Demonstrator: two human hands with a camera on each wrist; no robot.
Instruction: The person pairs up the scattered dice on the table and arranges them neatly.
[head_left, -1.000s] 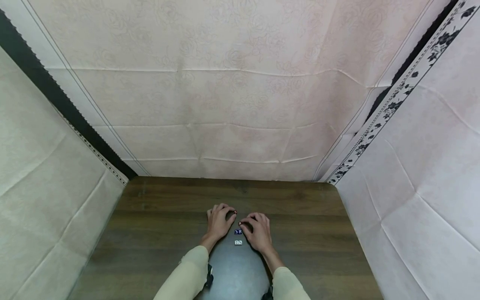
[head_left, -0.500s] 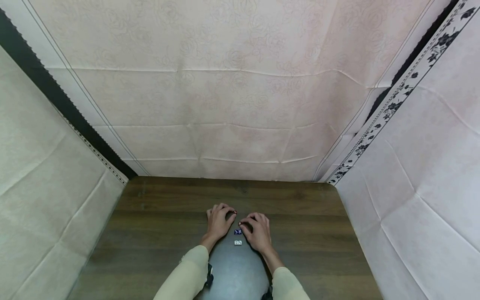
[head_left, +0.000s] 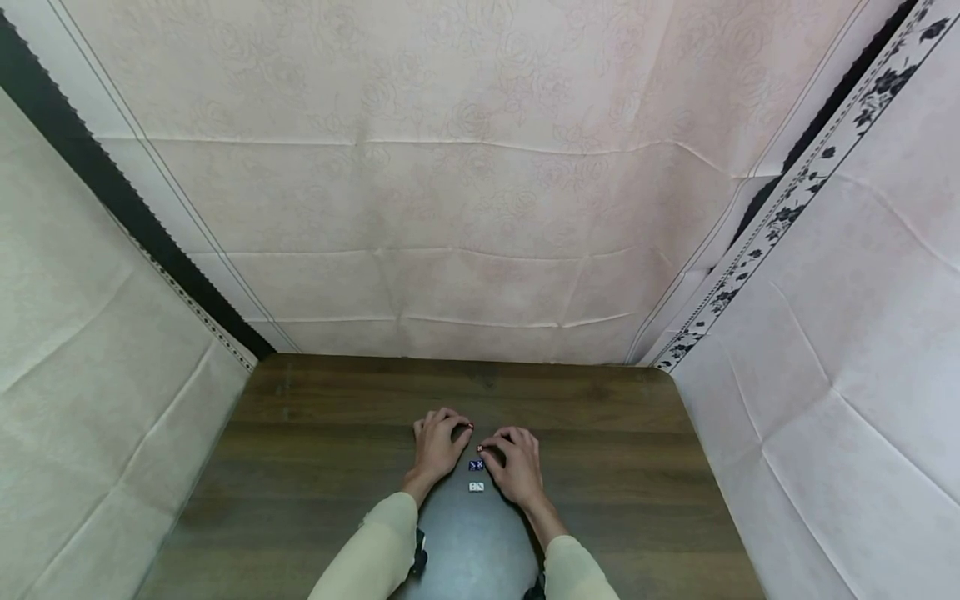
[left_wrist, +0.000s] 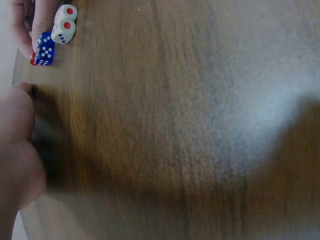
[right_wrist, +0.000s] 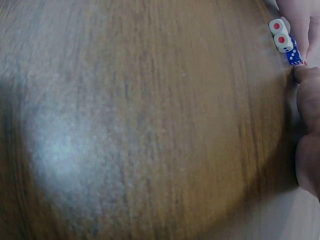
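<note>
In the head view my left hand point(head_left: 437, 442) pinches a small red die point(head_left: 471, 426) between thumb and forefinger, close over the wooden table. Slightly nearer to me, my right hand point(head_left: 517, 463) grips another red die point(head_left: 480, 448) by thumb and fingertip. Just below that die a pair of blue dice point(head_left: 476, 466) sits side by side on the table, and below them a pair of white dice point(head_left: 476, 487). The left wrist view shows the blue dice point(left_wrist: 45, 49) beside the white dice point(left_wrist: 64, 31), with a sliver of red die point(left_wrist: 33, 58) behind. Fingers mostly hide the red dice.
The brown wooden table point(head_left: 315, 467) reaches back to a pale patterned cloth point(head_left: 450, 208). Cloth sheets also hang along the left point(head_left: 90, 400) and right point(head_left: 840, 350) sides. A bright glare lies on the tabletop between the forearms.
</note>
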